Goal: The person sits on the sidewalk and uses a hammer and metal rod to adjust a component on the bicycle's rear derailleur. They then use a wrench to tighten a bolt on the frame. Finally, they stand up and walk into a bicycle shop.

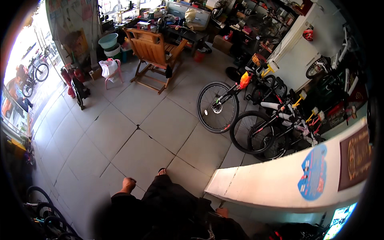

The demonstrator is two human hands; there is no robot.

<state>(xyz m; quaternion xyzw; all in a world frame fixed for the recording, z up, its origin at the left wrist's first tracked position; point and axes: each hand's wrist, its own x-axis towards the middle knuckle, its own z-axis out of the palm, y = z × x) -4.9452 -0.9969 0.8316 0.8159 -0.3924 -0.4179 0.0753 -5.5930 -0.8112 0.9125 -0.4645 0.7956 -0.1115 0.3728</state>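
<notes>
My left hand (129, 185) hangs over the tiled floor, ahead of a dark sleeve. Its fingers look curled together; a small dark patch shows at them, too small to name. My right hand (222, 212) is low beside my dark clothes, near the base of a white partition. Only part of it shows, and its fingers are hidden. Between the hands, a foot in a dark sandal (162, 171) stands on the tiles. Neither hand touches any of the bicycles or furniture.
Bicycles (218, 108) stand in a row on the right, beyond the white partition (256, 184). A wooden rocking chair (150, 52) is ahead, before a cluttered workbench (182, 32). A pink stool (112, 72) and red fire extinguishers (67, 77) stand left, near the bright doorway. More wheels (40, 196) lie lower left.
</notes>
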